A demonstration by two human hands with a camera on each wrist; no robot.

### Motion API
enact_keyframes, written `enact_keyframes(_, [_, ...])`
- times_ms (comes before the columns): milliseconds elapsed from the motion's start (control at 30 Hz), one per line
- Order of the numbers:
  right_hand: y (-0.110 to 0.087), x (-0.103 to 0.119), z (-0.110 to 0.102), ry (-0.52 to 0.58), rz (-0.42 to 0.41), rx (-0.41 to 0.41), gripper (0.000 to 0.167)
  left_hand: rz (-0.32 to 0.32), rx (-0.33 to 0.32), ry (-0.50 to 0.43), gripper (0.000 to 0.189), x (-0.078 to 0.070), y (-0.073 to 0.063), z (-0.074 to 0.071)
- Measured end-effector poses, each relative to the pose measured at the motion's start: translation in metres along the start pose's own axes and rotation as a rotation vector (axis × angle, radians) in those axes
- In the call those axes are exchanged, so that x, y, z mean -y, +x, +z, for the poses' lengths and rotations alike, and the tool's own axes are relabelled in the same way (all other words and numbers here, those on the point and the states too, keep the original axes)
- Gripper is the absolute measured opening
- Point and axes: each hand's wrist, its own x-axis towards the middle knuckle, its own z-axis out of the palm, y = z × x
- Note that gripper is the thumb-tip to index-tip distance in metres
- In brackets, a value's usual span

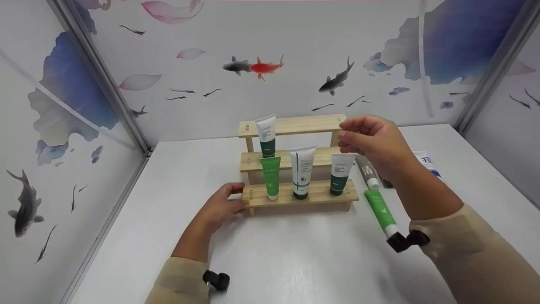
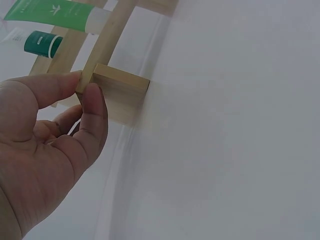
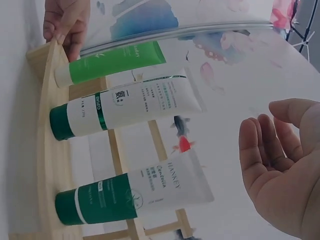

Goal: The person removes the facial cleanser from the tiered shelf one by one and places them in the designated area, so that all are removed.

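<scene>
A three-tier wooden display rack [image 1: 318, 193] stands on the white table. My left hand [image 1: 222, 205] pinches the left end of its lowest tier between thumb and fingers, seen close in the left wrist view. Three tubes stand caps down on that tier: a green one [image 1: 271, 175], a white one [image 1: 301, 169] and a white and dark green one [image 1: 340, 173]. Another white and dark green tube [image 1: 266, 133] stands at the left of the middle tier. My right hand [image 1: 375, 143], fingers loosely bent and holding nothing, hovers above the rack's right side, apart from the nearest tube's top in the right wrist view.
Right of the rack lie a grey tube [image 1: 368, 171] and a green tube [image 1: 381, 209] on the table. A white and blue tube [image 1: 427, 160] shows partly behind my right forearm. Fish-printed panels [image 1: 295, 33] enclose the table at the back and sides.
</scene>
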Motion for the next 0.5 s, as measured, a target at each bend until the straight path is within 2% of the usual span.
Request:
enact_keyframes(233, [0.031, 0.014, 0.019, 0.09, 0.048, 0.05, 0.021, -0.001, 0.003, 0.003, 0.061, -0.001, 0.001, 0.0])
enact_keyframes(500, [0.063, 0.015, 0.044, 0.057, 0.127, 0.066, 0.025, 0.003, -0.02, 0.025, 0.062, 0.0, 0.002, 0.002])
